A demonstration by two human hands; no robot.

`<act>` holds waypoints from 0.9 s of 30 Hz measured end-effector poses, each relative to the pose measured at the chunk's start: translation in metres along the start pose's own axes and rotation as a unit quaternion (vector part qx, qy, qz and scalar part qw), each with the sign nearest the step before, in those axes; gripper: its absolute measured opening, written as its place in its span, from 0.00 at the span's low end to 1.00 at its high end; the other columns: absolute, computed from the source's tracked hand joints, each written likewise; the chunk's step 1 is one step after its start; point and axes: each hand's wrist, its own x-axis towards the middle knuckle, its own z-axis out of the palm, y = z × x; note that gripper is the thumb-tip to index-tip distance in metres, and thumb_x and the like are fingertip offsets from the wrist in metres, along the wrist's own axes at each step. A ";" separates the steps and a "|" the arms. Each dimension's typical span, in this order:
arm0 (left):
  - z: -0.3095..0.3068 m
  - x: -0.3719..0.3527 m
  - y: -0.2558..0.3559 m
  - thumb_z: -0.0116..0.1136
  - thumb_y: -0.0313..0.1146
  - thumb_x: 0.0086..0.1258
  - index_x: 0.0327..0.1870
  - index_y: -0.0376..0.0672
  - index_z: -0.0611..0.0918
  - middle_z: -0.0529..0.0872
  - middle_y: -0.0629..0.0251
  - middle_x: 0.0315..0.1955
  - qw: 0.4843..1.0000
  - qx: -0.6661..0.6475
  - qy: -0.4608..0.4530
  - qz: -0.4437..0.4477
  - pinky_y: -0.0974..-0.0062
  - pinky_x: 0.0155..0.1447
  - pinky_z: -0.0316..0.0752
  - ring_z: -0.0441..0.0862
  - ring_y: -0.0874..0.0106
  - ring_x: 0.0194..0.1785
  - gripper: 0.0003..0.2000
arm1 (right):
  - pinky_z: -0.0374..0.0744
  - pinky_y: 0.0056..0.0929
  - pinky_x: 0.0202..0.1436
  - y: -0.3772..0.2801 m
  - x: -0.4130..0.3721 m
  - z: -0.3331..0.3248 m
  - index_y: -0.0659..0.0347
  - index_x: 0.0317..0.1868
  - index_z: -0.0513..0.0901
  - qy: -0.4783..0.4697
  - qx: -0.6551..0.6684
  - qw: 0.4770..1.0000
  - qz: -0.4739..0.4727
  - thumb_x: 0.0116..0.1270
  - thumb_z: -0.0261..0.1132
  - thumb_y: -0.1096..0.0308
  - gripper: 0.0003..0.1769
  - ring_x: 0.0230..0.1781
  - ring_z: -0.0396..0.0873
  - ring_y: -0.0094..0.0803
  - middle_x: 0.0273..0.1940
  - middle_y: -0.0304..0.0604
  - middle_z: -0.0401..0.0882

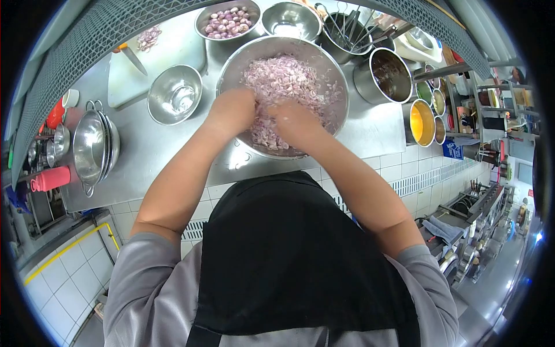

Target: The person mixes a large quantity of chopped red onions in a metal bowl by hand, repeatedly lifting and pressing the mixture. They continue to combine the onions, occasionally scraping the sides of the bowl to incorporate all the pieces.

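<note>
A large metal bowl stands on the steel counter, filled with sliced purple shallots. Both of my hands are in this bowl, close together over the slices. My left hand is at the bowl's left side, its fingers curled down toward the slices. Just right of it, my right hand is blurred, with its fingers bent among the shallots. What either hand's fingertips hold is hidden.
Left of the big bowl stand a small steel bowl, a white cutting board with a knife, and stacked colanders. Whole shallots fill a bowl behind. Pots and an orange-filled container are at right.
</note>
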 end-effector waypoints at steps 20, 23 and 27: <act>-0.005 -0.004 -0.010 0.53 0.36 0.67 0.42 0.44 0.85 0.83 0.45 0.36 0.998 -0.044 0.018 -0.051 0.55 0.49 0.74 0.81 0.49 0.40 0.11 | 0.79 0.42 0.44 -0.001 0.008 0.011 0.63 0.37 0.82 -0.144 -0.104 0.984 0.022 0.61 0.53 0.73 0.11 0.42 0.81 0.46 0.37 0.53 0.81; 0.013 -0.009 -0.008 0.52 0.34 0.66 0.42 0.43 0.85 0.83 0.45 0.34 0.996 -0.080 0.027 -0.010 0.55 0.48 0.74 0.81 0.48 0.40 0.11 | 0.79 0.42 0.44 0.002 0.006 0.015 0.63 0.36 0.82 -0.111 -0.096 0.989 0.017 0.60 0.53 0.73 0.10 0.40 0.82 0.47 0.35 0.53 0.82; 0.016 -0.014 0.012 0.52 0.33 0.65 0.41 0.41 0.84 0.82 0.43 0.32 0.991 -0.135 0.013 0.009 0.54 0.47 0.74 0.80 0.47 0.39 0.11 | 0.77 0.45 0.44 0.012 0.003 0.021 0.64 0.38 0.81 -0.070 -0.025 0.994 0.078 0.58 0.54 0.73 0.10 0.40 0.80 0.51 0.36 0.55 0.81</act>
